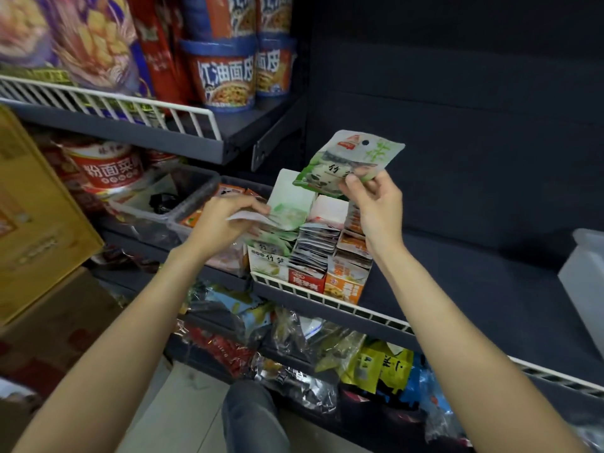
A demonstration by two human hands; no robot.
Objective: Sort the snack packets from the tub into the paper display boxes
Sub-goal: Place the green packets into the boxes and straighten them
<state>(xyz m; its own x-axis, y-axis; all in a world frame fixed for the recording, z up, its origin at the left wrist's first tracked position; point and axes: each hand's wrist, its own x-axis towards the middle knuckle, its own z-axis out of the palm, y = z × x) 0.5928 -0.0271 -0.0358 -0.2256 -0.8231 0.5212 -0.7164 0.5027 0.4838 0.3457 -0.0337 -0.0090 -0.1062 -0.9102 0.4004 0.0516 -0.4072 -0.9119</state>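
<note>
Three paper display boxes stand side by side on the dark middle shelf: a green one [268, 267], a red one [307, 280] and an orange one [346, 284], each packed with snack packets. My right hand [376, 204] pinches a green snack packet [349, 161] by its lower edge and holds it up above the boxes. My left hand [225, 217] grips a pale packet [251, 219] over the back of the green box. A clear plastic tub [183, 207] sits to the left on the same shelf.
A white wire rail [327, 300] runs along the shelf front. Noodle cups [225, 76] fill the shelf above. Yellow cartons [36, 223] stand at the left. Loose snack bags [376, 364] lie on the lower shelf. A white container [585, 273] is at the right.
</note>
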